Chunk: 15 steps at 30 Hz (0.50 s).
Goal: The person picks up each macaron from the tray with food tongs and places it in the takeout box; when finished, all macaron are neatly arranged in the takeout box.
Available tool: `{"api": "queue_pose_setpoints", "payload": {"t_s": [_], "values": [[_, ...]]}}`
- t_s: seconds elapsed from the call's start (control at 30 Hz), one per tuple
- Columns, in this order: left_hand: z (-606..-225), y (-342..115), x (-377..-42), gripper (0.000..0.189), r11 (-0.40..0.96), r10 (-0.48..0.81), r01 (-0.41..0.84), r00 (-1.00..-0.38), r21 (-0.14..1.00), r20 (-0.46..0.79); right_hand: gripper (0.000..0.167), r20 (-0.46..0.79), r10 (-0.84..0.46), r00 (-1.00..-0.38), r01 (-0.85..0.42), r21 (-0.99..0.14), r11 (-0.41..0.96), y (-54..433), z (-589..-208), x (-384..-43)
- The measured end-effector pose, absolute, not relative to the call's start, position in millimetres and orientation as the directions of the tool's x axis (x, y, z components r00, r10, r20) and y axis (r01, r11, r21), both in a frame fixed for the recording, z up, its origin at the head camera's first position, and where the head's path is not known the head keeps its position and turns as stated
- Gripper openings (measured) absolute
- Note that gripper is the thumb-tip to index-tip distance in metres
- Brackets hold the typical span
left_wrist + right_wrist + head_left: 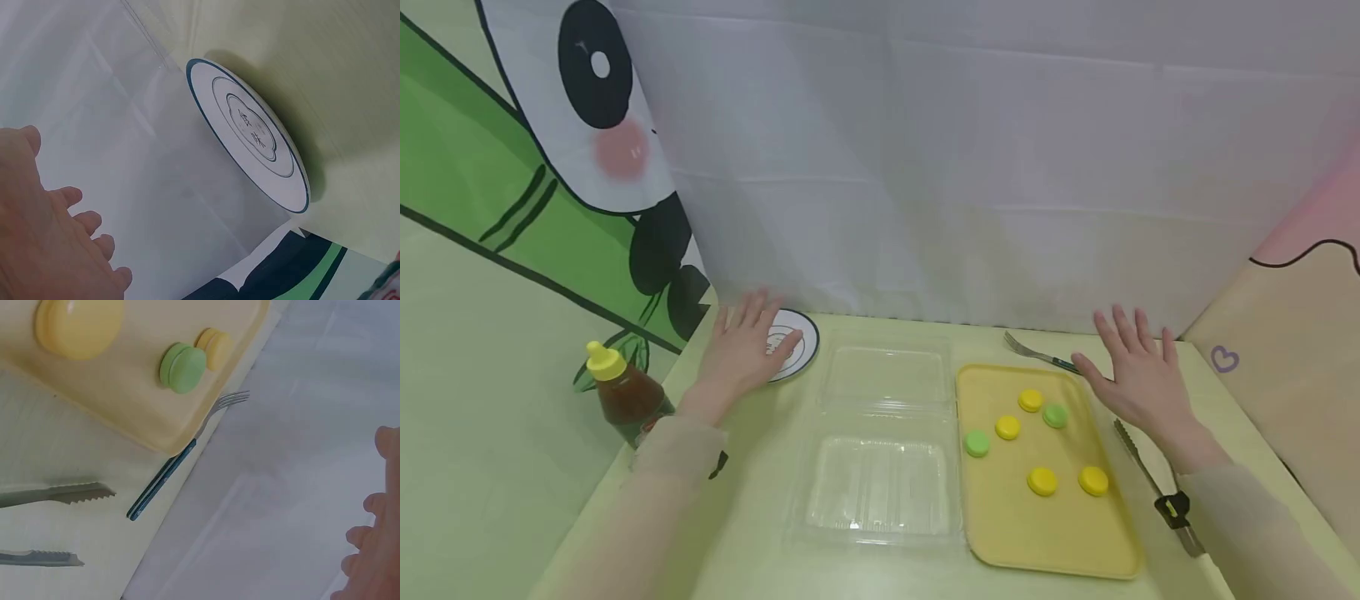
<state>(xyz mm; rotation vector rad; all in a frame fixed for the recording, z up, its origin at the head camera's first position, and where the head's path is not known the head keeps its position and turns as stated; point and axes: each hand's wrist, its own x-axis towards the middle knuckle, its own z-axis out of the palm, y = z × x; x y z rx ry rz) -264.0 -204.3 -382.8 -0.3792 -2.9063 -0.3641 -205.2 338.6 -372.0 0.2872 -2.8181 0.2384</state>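
My left hand [741, 350] is held with fingers spread above the table, partly covering a white plate [806, 342] with a dark rim. In the left wrist view the plate [219, 119] lies apart from the fingers. On the other side, my right hand [1138, 387] is also spread, holding nothing. Nearest to it are a fork [1037, 354] and metal tongs [1142, 467], whose arms stand apart. Yellow and green macarons, such as a green one [1055, 416] and a yellow one [1042, 481], lie scattered on a yellow tray [1045, 542]. Left of the tray sits a clear plastic container [880, 483], its lid folded back.
A sauce bottle [631, 400] with a yellow cap stands at the table's left edge, beside my left forearm. Behind the table rises a white cloth wall [925, 183]. Printed panels with a panda and a heart flank both sides.
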Motion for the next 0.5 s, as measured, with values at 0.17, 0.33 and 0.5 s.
{"api": "queue_pose_setpoints", "payload": {"t_s": [0.17, 0.33, 0.5], "values": [[-381.7, -214.2, -248.9, 0.077, 0.942, 0.233, 0.279, -0.944, 0.188, 0.234, 0.078, 0.322, -0.168, -0.932, -0.217, -0.123, 0.968, 350.6, -376.8, -188.8], [-384.2, -220.1, -233.3, 0.077, 0.944, 0.233, 0.281, -0.939, 0.173, 0.252, 0.077, 0.34, -0.162, -0.926, -0.206, -0.096, 0.974, 363.5, -387.8, -172.7], [-394.4, -219.5, -219.0, 0.076, 0.931, 0.205, 0.276, -0.937, 0.239, 0.284, 0.078, 0.338, -0.145, -0.93, -0.193, -0.113, 0.975, 373.5, -397.3, -156.7]]}}
